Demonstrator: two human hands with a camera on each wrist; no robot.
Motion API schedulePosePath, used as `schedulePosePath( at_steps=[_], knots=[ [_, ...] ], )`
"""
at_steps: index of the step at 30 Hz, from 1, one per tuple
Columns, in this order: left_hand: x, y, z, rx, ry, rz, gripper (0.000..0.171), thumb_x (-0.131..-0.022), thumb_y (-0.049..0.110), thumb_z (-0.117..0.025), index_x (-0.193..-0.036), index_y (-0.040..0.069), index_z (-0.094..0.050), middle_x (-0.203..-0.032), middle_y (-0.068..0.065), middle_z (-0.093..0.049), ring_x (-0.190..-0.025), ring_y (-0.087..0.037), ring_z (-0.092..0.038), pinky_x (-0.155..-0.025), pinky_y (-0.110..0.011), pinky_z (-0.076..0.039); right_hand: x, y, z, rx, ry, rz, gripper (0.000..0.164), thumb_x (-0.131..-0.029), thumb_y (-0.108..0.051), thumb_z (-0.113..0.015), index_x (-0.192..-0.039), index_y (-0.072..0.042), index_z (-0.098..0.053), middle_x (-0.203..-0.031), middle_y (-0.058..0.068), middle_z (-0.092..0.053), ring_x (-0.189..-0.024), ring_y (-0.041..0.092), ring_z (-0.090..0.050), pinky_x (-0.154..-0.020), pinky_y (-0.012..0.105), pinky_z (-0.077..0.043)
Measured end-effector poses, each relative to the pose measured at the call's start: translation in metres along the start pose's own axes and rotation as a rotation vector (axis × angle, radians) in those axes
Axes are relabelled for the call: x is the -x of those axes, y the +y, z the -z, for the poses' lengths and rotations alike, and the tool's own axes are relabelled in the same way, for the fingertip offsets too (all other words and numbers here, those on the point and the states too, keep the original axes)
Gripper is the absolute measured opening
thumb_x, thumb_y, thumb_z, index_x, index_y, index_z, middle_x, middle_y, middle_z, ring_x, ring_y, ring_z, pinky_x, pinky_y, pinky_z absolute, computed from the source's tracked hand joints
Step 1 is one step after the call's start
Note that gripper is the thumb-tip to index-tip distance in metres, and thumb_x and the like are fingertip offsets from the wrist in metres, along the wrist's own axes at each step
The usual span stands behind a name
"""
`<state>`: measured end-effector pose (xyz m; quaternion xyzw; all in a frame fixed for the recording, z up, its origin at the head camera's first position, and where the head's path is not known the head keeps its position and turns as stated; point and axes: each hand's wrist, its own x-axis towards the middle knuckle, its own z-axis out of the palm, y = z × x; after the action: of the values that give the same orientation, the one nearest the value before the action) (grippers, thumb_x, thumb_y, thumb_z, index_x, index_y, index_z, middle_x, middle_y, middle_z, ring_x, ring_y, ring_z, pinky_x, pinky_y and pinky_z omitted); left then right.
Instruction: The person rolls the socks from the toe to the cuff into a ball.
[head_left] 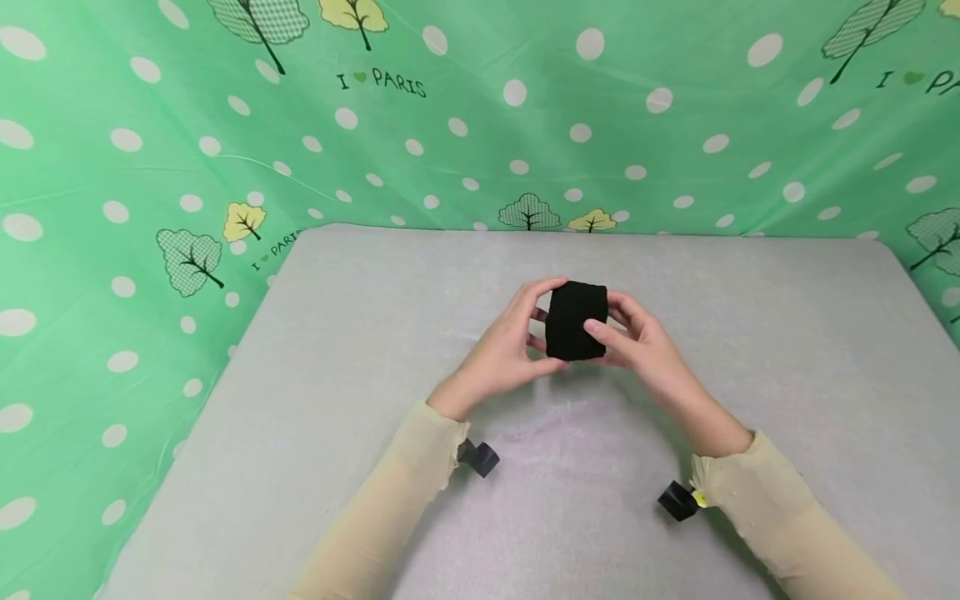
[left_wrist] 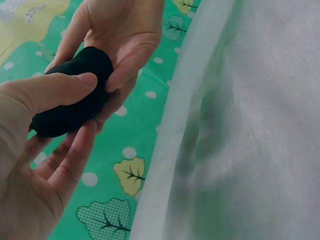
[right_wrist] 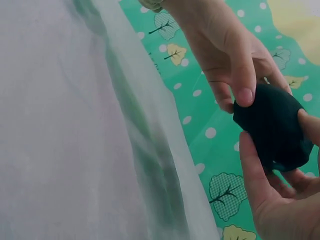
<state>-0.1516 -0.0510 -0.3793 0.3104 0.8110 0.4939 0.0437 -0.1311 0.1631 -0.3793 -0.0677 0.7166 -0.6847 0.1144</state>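
Note:
Between both hands is a small, thick bundle of black fabric (head_left: 573,321), folded or rolled, with rounded edges. Held up over the table, it spans from one hand to the other. My left hand (head_left: 504,346) grips its left side, index finger at the top edge and thumb at the lower edge. From the right, my right hand (head_left: 647,340) pinches it, thumb on the near face and fingers behind. The left wrist view has the left thumb lying across the black bundle (left_wrist: 82,107). In the right wrist view, fingers of both hands surround the bundle (right_wrist: 272,127).
A grey cloth-covered table (head_left: 315,467) lies under the hands. Behind it and at the sides hangs a green curtain (head_left: 450,175) with white dots and printed trees. Small black devices (head_left: 483,458) stick out at both beige sleeves (head_left: 780,508).

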Motion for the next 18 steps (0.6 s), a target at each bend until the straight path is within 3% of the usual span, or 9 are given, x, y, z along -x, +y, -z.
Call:
schedulePosePath(
  at_steps=[3,9,14,18],
  knots=[
    [0.001,-0.001,0.001,0.009,0.016,0.002,0.095,-0.076,0.0,-0.083,-0.152,0.018,-0.029,-0.149,-0.003,-0.038,-0.11,-0.021,-0.058,-0.077,-0.022,-0.058,0.0,0.002,0.001,0.048,0.002,0.089,0.057,-0.099,-0.013,-0.061,-0.151,-0.013,-0.036,-0.154,0.009,-0.039,-0.116,0.002,-0.06,-0.086,0.02,-0.057],
    [0.002,-0.002,0.003,0.037,0.024,0.014,0.094,-0.078,0.002,-0.083,-0.152,0.018,-0.028,-0.152,-0.003,-0.036,-0.109,-0.022,-0.059,-0.079,-0.03,-0.06,-0.002,0.009,0.004,0.151,-0.056,0.42,0.086,-0.084,0.011,-0.071,-0.156,-0.012,-0.03,-0.163,0.007,-0.029,-0.136,0.008,-0.045,-0.101,0.016,-0.048],
    [0.003,-0.003,0.004,0.066,0.028,0.013,0.095,-0.077,0.001,-0.084,-0.152,0.017,-0.028,-0.154,-0.002,-0.035,-0.107,-0.022,-0.061,-0.079,-0.033,-0.061,-0.003,0.01,0.008,0.38,-0.066,0.528,0.1,-0.073,0.01,-0.082,-0.156,-0.012,-0.032,-0.163,0.006,-0.029,-0.146,0.004,-0.033,-0.107,0.012,-0.041],
    [0.002,-0.004,0.004,0.083,0.029,0.015,0.095,-0.076,0.003,-0.085,-0.152,0.016,-0.029,-0.155,-0.002,-0.034,-0.105,-0.021,-0.061,-0.078,-0.032,-0.06,-0.004,0.01,0.011,0.471,-0.054,0.576,0.101,-0.069,0.009,-0.085,-0.155,-0.01,-0.034,-0.159,0.01,-0.035,-0.144,0.001,-0.035,-0.108,0.012,-0.04]
  ],
)
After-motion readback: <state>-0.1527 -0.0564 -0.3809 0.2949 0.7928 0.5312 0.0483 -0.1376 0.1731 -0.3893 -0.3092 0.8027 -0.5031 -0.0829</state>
